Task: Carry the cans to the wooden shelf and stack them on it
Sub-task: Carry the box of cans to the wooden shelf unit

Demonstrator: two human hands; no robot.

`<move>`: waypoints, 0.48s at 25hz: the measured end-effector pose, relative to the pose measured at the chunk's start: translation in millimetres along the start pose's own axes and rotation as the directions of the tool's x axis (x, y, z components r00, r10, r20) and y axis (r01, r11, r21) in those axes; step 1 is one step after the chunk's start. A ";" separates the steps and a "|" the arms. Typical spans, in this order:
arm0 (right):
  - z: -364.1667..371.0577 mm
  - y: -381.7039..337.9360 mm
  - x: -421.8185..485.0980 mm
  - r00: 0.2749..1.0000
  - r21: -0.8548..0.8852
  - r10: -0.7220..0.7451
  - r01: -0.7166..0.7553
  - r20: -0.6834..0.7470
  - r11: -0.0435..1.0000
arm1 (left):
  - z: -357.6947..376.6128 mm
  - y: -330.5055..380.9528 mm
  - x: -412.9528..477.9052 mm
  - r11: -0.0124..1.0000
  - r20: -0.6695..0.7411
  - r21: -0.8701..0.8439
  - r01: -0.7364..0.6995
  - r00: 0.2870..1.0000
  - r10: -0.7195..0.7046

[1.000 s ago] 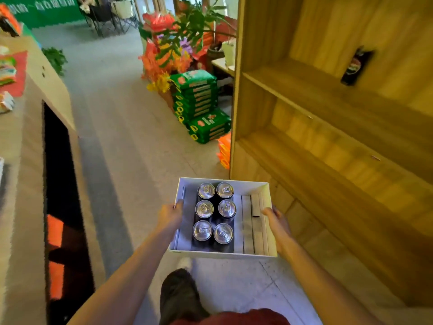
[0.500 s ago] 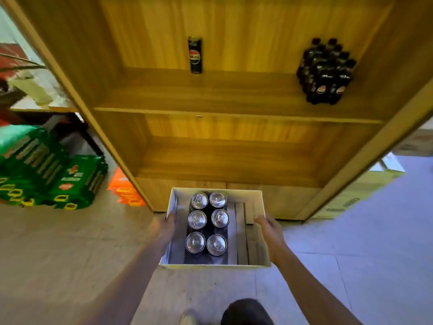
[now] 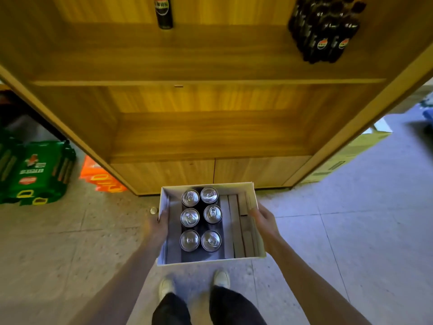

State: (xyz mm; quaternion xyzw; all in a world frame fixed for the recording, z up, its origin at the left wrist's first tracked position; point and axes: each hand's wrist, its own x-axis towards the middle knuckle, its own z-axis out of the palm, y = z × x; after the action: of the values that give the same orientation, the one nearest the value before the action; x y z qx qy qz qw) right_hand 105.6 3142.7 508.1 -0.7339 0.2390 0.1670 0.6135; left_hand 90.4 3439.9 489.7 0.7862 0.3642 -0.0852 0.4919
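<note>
I hold a white cardboard box (image 3: 254, 193) in front of me, just above the floor view. Several black cans with silver tops (image 3: 201, 218) stand upright in two rows in its left half; flat cardboard strips (image 3: 236, 228) fill its right part. My left hand (image 3: 157, 225) grips the box's left wall and my right hand (image 3: 263, 220) grips its right wall. The wooden shelf (image 3: 206, 134) stands directly ahead, its lower board bare. One black can (image 3: 163, 11) stands alone on the upper board.
A pack of dark bottles (image 3: 325, 29) sits at the upper board's right. Green crates (image 3: 35, 172) and orange packs (image 3: 103, 177) lie on the floor to the left of the shelf, a cardboard carton (image 3: 346, 156) to its right. My feet (image 3: 194, 283) are on grey tiles.
I have turned from the aisle to face the shelf and stepped closer; it now fills the upper view. Both hands have kept their grip on the box.
</note>
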 end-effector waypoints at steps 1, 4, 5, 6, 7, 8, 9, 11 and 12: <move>8.6 4.1 2.5 1.000 -0.005 0.013 -0.013 0.000 1.000 | -3.2 -3.6 4.6 1.000 -0.010 0.003 -0.004 1.000 0.004; 36.6 17.4 13.0 0.999 -0.002 0.033 -0.033 -0.026 0.999 | -9.3 -27.1 29.0 0.999 -0.002 0.038 -0.011 1.000 0.011; 43.4 21.8 16.4 0.999 -0.018 0.039 -0.040 -0.018 0.999 | -10.4 -30.4 34.7 0.998 0.000 0.055 0.006 1.000 -0.006; 54.6 34.0 23.8 0.999 -0.027 0.047 -0.048 -0.015 0.998 | -8.7 -44.2 48.8 0.997 0.003 0.074 0.013 1.000 -0.014; 65.4 45.7 32.7 0.999 -0.030 0.051 -0.051 -0.016 0.998 | -7.6 -55.6 62.3 0.996 0.001 0.092 0.013 1.000 -0.013; 76.4 57.2 44.1 0.998 -0.029 0.056 -0.057 -0.022 0.998 | -5.2 -67.2 77.5 0.994 0.001 0.111 -0.006 1.000 0.006; 87.5 68.9 59.9 0.998 -0.021 0.060 -0.060 -0.030 0.998 | 0.6 -77.5 95.0 0.991 -0.004 0.133 0.000 1.000 0.001; 112.8 103.6 99.5 0.996 -0.017 0.074 -0.075 -0.050 0.997 | 22.6 -115.9 139.0 0.989 -0.006 0.146 -0.007 1.000 0.008; 123.9 120.3 120.7 0.997 -0.021 0.067 -0.068 -0.046 0.997 | 35.4 -134.3 161.8 0.990 -0.014 0.138 -0.032 0.999 0.034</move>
State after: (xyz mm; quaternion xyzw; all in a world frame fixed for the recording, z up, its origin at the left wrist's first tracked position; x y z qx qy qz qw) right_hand 144.9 3230.6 320.6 -0.7360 0.2755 0.1735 0.5936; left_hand 126.7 3523.1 296.7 0.8250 0.3482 -0.0956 0.4347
